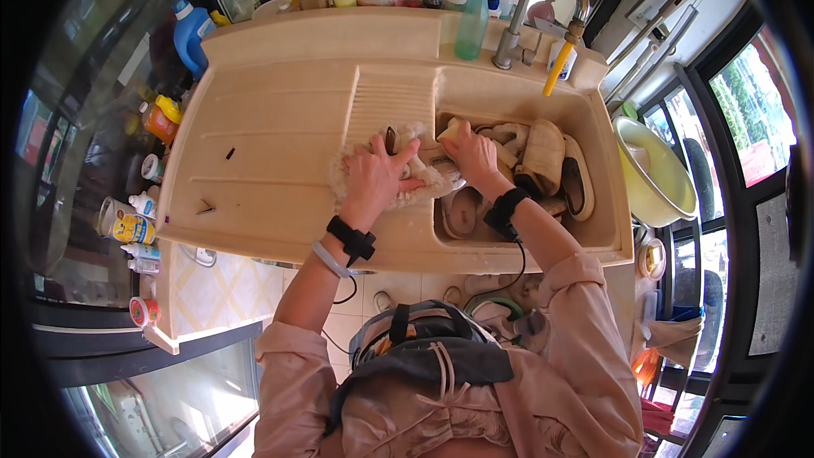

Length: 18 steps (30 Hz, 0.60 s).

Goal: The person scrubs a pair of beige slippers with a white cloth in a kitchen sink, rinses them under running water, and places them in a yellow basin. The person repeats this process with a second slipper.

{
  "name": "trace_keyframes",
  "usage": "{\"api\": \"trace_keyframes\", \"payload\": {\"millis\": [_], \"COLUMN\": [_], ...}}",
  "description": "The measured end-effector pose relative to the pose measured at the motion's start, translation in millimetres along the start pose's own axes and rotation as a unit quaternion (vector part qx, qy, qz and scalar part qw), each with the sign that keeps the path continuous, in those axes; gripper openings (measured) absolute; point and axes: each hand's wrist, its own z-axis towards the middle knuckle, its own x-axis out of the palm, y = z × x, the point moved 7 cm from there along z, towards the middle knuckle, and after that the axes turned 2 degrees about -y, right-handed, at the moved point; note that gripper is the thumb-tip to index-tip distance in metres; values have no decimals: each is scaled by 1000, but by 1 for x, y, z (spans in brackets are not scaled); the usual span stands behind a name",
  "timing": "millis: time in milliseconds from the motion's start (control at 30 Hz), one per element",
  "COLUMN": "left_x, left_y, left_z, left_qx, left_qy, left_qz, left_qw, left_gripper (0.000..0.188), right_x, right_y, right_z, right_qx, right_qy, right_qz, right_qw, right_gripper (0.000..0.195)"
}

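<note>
My left hand is spread over a fluffy, fur-lined shoe, holding it against the ribbed washboard of a beige sink counter. The shoe's insole faces up and bears writing; its end reaches over the edge of the basin. Between the fingers of my right hand is a pale yellow block, perhaps soap or a sponge, close to the shoe's right end. Inside the basin lie several more shoes, among them a cream one, a dark-lined one and a pale one.
Behind the basin rises a faucet with a yellow hose end, next to a green bottle. A blue jug stands at the back left. Small dark scraps lie on the counter. A yellow basin is at right.
</note>
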Motion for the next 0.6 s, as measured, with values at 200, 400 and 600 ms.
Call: {"api": "trace_keyframes", "payload": {"millis": [200,400,600], "left_x": [-8,7,-2], "left_y": [-2,0,-3], "left_z": [0,3,5], "left_qx": [2,5,-4], "left_qy": [3,-2,20], "left_qz": [-9,-43,-36], "left_qw": [1000,999,999], "left_gripper": [67,64,64], "right_x": [20,24,3], "right_y": [3,13,-16], "right_z": [-22,-37,-19], "right_qx": [-48,-28,0], "right_qy": [19,68,-12], "right_qz": [12,-47,2], "right_qw": [999,996,1000], "right_gripper": [53,56,52]}}
